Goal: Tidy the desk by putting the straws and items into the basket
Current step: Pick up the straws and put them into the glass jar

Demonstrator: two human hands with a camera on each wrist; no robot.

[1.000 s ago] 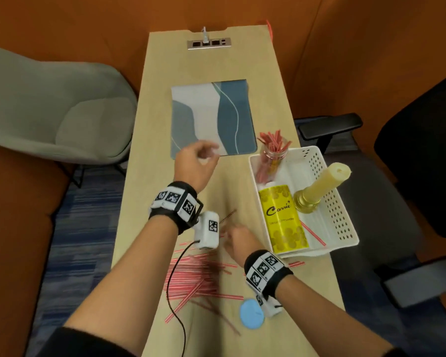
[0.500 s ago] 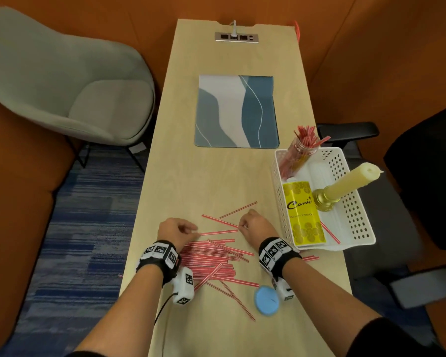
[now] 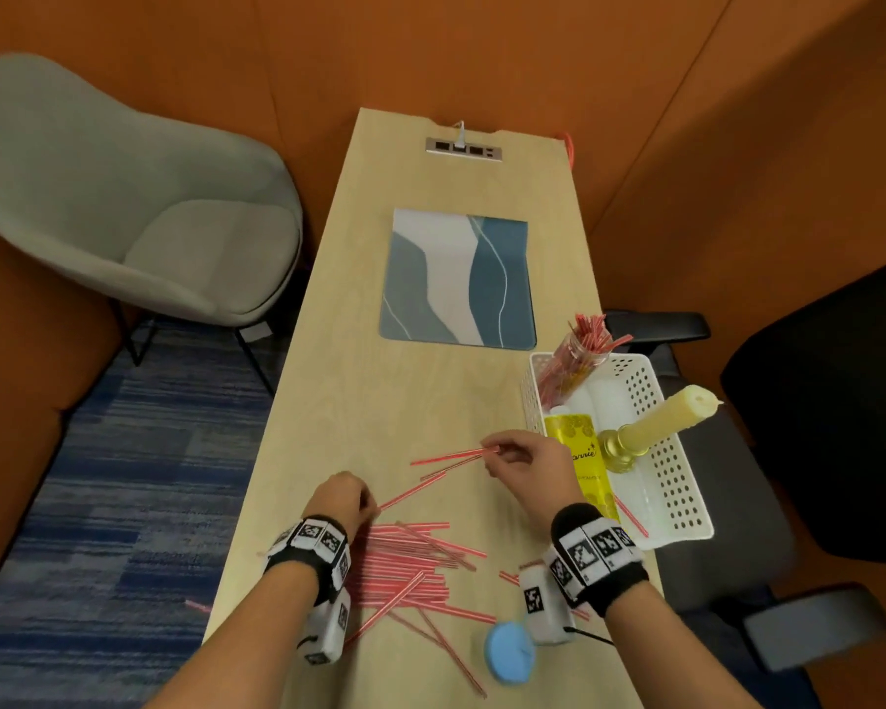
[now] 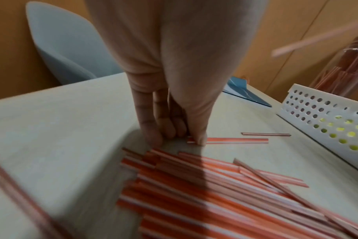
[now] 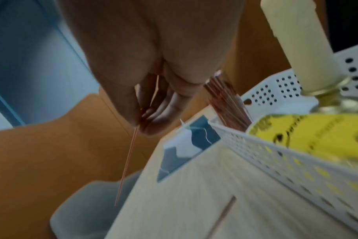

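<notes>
Several red-and-white straws [image 3: 410,570] lie in a loose pile on the near end of the wooden desk [image 3: 430,401]. My right hand [image 3: 502,452] pinches two thin straws [image 3: 451,456] by one end, raised above the desk just left of the white perforated basket [image 3: 686,504]. In the right wrist view my right hand [image 5: 141,122] has a straw [image 5: 127,165] hanging from its fingertips. My left hand [image 3: 349,498] is down at the pile's far edge. Seen from the left wrist, my left hand [image 4: 180,139] pinches the end of a single straw [image 4: 235,140] against the desk.
The basket holds a glass jar of straws [image 3: 579,360], a yellow bottle [image 3: 579,452] and a cream candle in a gold holder [image 3: 671,417]. A blue round lid [image 3: 510,649] lies near my right wrist. A blue-grey mat [image 3: 456,278] is farther back. Chairs flank the desk.
My right hand has lifted straws off the desk and risen toward the basket. My left hand has shifted slightly forward onto a straw's end.
</notes>
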